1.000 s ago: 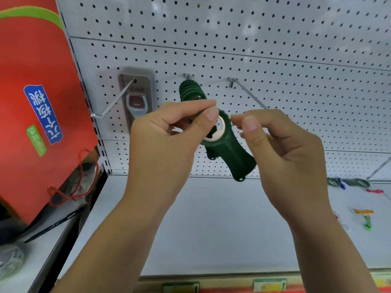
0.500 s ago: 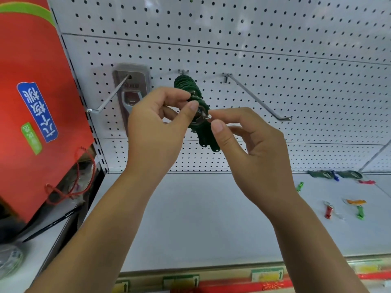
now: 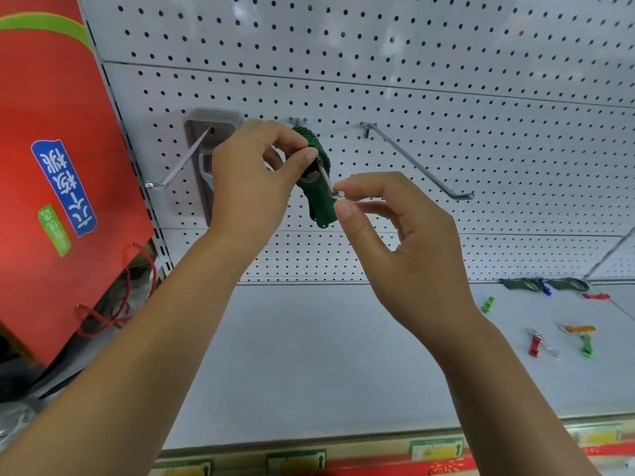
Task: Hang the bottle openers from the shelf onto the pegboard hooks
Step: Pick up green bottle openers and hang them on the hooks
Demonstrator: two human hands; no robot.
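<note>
Pinching the front opener (image 3: 321,204), green, at its metal end between thumb and forefinger of the left hand (image 3: 254,180), other fingers curled behind. Already threaded onto the middle hook (image 3: 326,178) of the pegboard (image 3: 446,80), hanging just ahead of a stack (image 3: 311,139) of like green ones. With the right hand (image 3: 409,242), nipping that hook's upturned tip between forefinger and thumb, remaining fingers loosely bent.

On the left hook (image 3: 178,163), a grey carded pack (image 3: 206,132), print too blurred to read. Beyond, to the right, the right hook (image 3: 419,163).

Far left, a red bag (image 3: 51,97) with a blue label (image 3: 63,187): tilted white Chinese characters, apparently 六个核桃. Below it a small green tag (image 3: 55,230), illegible.

On the shelf (image 3: 309,355) at right, loose openers: dark green (image 3: 522,285), small green (image 3: 487,304), red (image 3: 534,345), orange (image 3: 579,328). Along the shelf edge, yellow-green price tags (image 3: 434,448) with arrows, text unreadable.
</note>
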